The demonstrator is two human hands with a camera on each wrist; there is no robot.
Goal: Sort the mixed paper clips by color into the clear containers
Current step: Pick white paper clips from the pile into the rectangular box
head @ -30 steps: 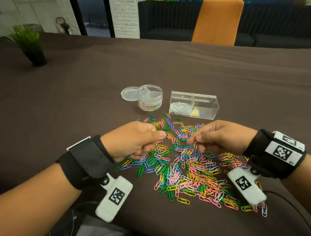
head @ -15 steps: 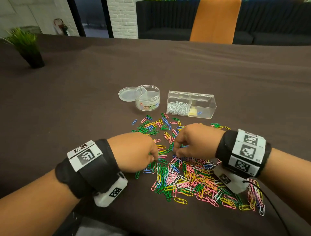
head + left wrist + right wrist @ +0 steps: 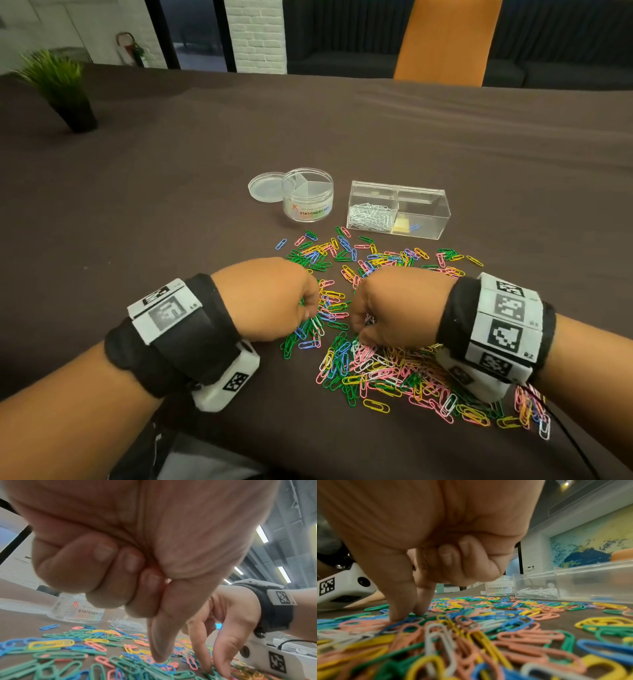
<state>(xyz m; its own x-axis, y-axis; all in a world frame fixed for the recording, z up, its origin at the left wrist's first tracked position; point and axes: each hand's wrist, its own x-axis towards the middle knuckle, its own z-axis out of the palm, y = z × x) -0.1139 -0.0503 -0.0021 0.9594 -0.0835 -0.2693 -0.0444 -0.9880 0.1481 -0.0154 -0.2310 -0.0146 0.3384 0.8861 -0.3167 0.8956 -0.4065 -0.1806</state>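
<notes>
Two hands now work the paper clip pile (image 3: pixel 370 329) at 6 o'clock on the table (image 3: pixel 171 205). A second ago we had both hands raised above the pile with fingers meeting; both have since dropped onto it, knuckles up.

Our left hand (image 3: pixel 270 301) has three fingers curled into the palm; the thumb (image 3: pixel 159 642) points down onto a blue clip (image 3: pixel 159 664). We cannot tell whether it has a clip pinched. Our right hand (image 3: pixel 397 305) has thumb and forefinger tips (image 3: pixel 399 609) pressed together onto the clips, the other fingers curled; no clip is visibly lifted.

At 12 o'clock from the pile stand the divided clear box (image 3: pixel 397 209), with white clips (image 3: pixel 370 217) in its left compartment and a blue clip in its right, and the round tub (image 3: pixel 308 198) at 11 o'clock, its lid (image 3: pixel 265 186) touching it at 9 o'clock.

We judge the drop marks a fresh pick. Sorting is at an early stage: most colours remain mixed.
</notes>
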